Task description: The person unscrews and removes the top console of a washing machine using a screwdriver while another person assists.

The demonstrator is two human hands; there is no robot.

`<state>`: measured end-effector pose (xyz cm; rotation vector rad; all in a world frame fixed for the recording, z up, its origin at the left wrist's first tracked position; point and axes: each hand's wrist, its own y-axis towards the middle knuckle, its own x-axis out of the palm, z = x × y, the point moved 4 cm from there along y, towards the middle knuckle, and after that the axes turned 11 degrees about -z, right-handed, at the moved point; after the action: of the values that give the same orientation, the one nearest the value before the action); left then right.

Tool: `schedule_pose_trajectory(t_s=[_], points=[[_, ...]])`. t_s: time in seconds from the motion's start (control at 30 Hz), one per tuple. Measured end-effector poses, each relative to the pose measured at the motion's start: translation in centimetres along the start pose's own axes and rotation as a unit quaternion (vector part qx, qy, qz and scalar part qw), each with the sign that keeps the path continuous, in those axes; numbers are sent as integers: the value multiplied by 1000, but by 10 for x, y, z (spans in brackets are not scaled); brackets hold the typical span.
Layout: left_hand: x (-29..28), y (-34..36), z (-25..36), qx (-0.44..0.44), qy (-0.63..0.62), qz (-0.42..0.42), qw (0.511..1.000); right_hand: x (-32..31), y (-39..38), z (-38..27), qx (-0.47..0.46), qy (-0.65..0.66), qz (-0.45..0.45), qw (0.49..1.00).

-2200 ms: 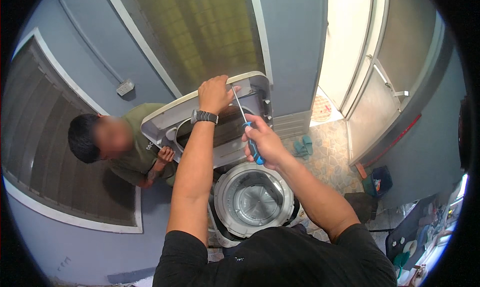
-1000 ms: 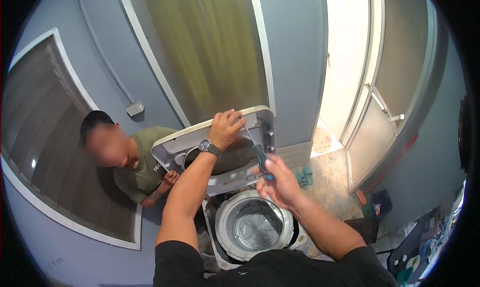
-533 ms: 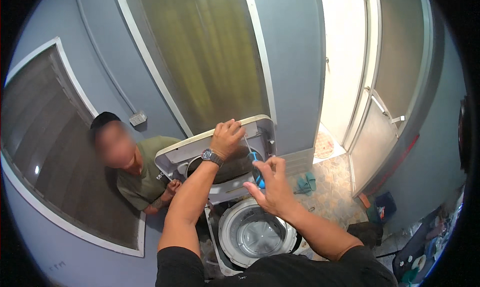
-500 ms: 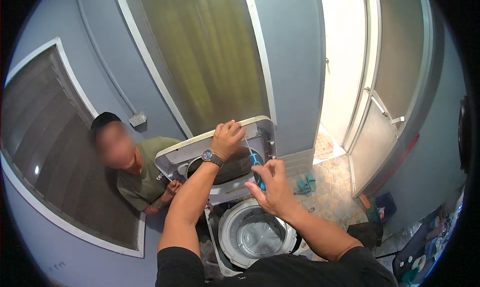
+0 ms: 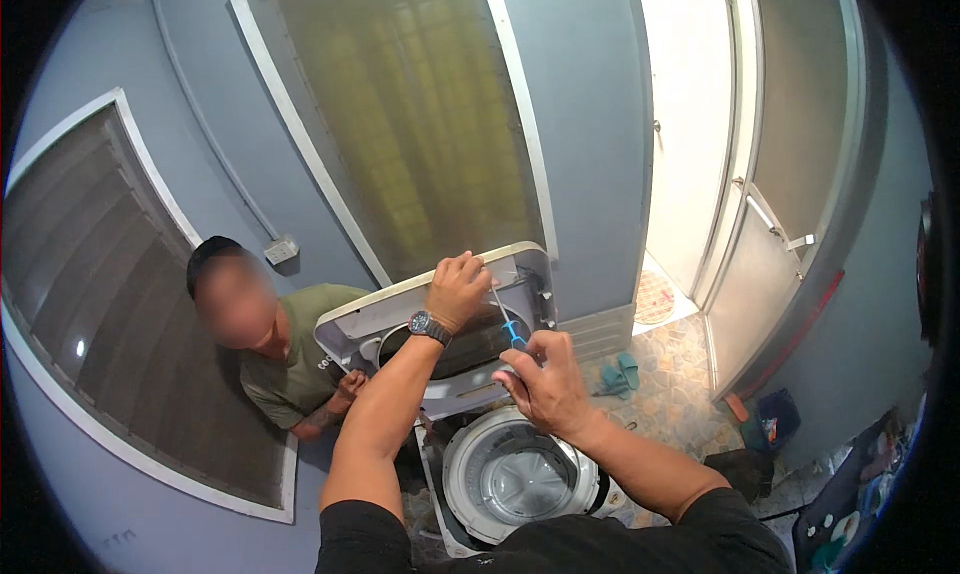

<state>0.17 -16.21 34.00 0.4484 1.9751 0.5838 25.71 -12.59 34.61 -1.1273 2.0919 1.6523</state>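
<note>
The top cover (image 5: 352, 317) of a washing machine stands tilted up, its underside facing me. My left hand (image 5: 460, 292) grips its upper edge with curled fingers, a watch (image 5: 428, 326) on that wrist. In my right hand (image 5: 548, 382) is a screwdriver (image 5: 513, 332) with a blue handle. Its shaft slants up to the cover's underside beside my left fingers; the tip is too small to make out. Most of the handle is hidden by my right fingers. Below both hands lies the washing machine's open round tub (image 5: 525, 479).
Another person (image 5: 300, 349) stands at the left, a hand (image 5: 350, 384) by the cover's lower left corner. Blue-green slippers (image 5: 620, 374) lie on the patterned floor (image 5: 675, 379). A door (image 5: 765, 264) stands at the right, with a dark bin (image 5: 775, 419) near it.
My right hand has closed further around the screwdriver handle, hiding its lower part. My left hand keeps its place on the cover. The whole view has shifted slightly.
</note>
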Motion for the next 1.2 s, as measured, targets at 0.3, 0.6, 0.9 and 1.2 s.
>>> schedule_pose_trajectory(t_s=[0.3,0.6,0.9,1.2], points=[[-14,4,3,5,0,32,999,-3,6,11,-162,8,37,986],[-3,0,-4,-61,-51,11,997,1,-5,15,-3,60,58,997],[-28,11,-3,-17,-69,-75,995,-16,-5,15,14,71,108,991],[-27,13,-4,24,-22,-122,992,-12,-16,22,-116,-72,-22,990]])
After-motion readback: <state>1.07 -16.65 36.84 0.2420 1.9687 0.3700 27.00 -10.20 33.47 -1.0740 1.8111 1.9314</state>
